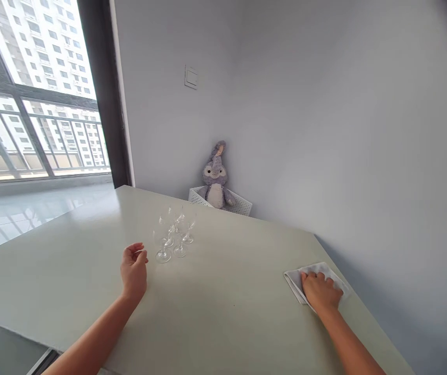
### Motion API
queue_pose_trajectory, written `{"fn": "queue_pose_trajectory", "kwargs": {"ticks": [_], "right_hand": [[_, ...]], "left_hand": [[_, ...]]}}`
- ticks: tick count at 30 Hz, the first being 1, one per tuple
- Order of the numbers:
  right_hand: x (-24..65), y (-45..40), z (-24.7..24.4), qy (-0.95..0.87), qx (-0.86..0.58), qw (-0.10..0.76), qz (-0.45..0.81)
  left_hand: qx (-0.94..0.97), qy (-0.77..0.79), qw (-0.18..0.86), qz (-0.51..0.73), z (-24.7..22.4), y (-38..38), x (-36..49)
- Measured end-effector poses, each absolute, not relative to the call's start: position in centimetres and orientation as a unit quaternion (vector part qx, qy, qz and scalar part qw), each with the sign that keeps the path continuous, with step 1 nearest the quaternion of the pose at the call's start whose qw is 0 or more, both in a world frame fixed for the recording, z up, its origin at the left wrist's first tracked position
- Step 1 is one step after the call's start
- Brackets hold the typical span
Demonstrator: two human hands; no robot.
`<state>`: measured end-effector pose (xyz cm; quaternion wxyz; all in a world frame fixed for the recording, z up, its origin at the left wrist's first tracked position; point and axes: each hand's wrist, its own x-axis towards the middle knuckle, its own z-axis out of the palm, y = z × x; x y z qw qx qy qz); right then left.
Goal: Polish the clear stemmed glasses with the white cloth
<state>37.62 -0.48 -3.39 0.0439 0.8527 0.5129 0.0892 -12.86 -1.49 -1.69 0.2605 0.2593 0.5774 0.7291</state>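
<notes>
My right hand [322, 292] presses down on a folded light grey cloth [294, 281] near the table's right edge, its fingers bent and gripping the fabric. My left hand [133, 271] hovers above the table on the left, loosely curled, with a gap between thumb and fingers and nothing held. Just right of it, without contact, several clear stemmed glasses [163, 254] stand upright in a close group. Their bowls are hard to make out against the pale surface.
The pale table [223, 333] runs toward the wall corner. Behind its far edge, a grey plush rabbit [215, 179] sits in a white perforated basket [243, 206]. A light switch [191, 77] is on the wall. At the left is a large window [39, 99] with a railing outside.
</notes>
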Motion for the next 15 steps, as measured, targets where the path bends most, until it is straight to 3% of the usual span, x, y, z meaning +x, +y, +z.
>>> {"fn": "queue_pose_trajectory", "kwargs": {"ticks": [3, 10, 15], "right_hand": [[36.3, -0.8, -3.8, 0.521, 0.848, 0.038, 0.091], [31.6, 0.7, -4.0, 0.628, 0.771, -0.047, 0.095], [28.1, 2.1, -5.2, 0.670, 0.721, -0.150, 0.095]], "left_hand": [[0.273, 0.533, 0.302, 0.742, -1.1, -3.4, -10.6], [0.151, 0.448, 0.608, 0.638, -1.0, -3.5, -5.7], [0.037, 0.389, 0.656, 0.645, -0.6, -0.2, -4.5]]}}
